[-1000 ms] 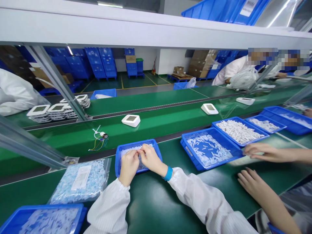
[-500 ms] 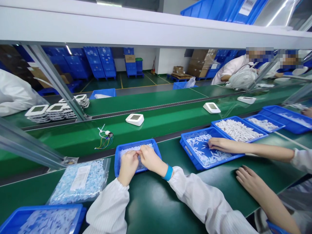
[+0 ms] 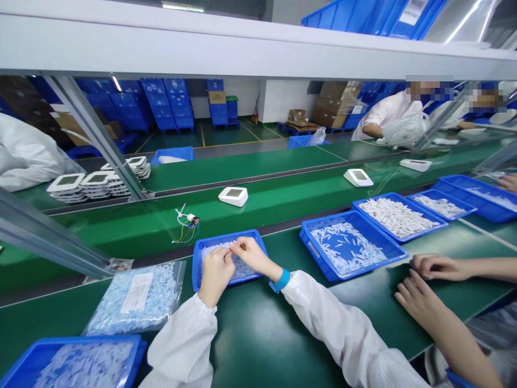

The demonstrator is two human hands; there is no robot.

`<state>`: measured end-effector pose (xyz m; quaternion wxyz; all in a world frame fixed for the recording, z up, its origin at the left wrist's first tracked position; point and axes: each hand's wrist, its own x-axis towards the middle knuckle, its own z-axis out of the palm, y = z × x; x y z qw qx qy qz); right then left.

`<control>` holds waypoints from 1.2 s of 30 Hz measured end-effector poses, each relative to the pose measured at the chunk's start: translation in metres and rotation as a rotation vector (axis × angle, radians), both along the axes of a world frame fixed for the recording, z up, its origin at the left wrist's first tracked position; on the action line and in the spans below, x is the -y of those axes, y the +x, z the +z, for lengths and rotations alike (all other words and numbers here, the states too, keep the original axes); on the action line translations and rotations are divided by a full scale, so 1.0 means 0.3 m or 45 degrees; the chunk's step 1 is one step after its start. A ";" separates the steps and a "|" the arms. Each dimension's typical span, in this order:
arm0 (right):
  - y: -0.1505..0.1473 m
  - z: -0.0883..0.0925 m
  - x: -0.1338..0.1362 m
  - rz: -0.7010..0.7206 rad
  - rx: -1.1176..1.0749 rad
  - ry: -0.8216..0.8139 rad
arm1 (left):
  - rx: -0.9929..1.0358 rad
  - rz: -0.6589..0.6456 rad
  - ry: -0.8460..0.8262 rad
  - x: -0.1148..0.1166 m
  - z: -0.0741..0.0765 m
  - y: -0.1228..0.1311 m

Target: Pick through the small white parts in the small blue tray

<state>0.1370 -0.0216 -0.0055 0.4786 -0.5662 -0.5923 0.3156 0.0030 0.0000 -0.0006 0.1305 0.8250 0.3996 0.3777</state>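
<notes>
My left hand [image 3: 216, 272] and my right hand [image 3: 251, 255] meet over a small blue tray [image 3: 196, 272]. Fingers of both hands are closed in a pinch, their tips nearly touching. Whatever lies between them is too small or too hidden to make out. Inside the tray is a layer of small pale pieces [image 3: 242, 269], partly covered by my hands. A blue band [image 3: 280, 281] circles my right wrist. To the left lies a clear bag of light-blue pieces [image 3: 157, 293] with a white label.
Several blue trays stand right, including one of loose white strips [image 3: 355, 245]. A co-worker's hands [image 3: 428, 285] rest beside it. At lower left is another blue tray [image 3: 137, 345]. White display devices [image 3: 233, 196] and a wired part [image 3: 189, 223] lie on the green belt. A metal post [image 3: 97, 140] rises left.
The co-worker's hand has left the tray of white strips and is now beside their other hand. Devices and the wired part have shifted right along the belt. My hands stay over the tray.
</notes>
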 end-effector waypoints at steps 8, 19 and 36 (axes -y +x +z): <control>0.004 0.021 0.015 0.075 0.111 0.089 | 0.072 0.025 0.057 -0.011 -0.009 -0.011; -0.001 0.042 0.027 -0.039 0.264 0.170 | -0.162 0.022 0.131 -0.012 0.007 -0.018; -0.003 0.043 0.047 0.076 0.235 0.085 | 0.046 -0.012 0.171 0.006 -0.018 -0.004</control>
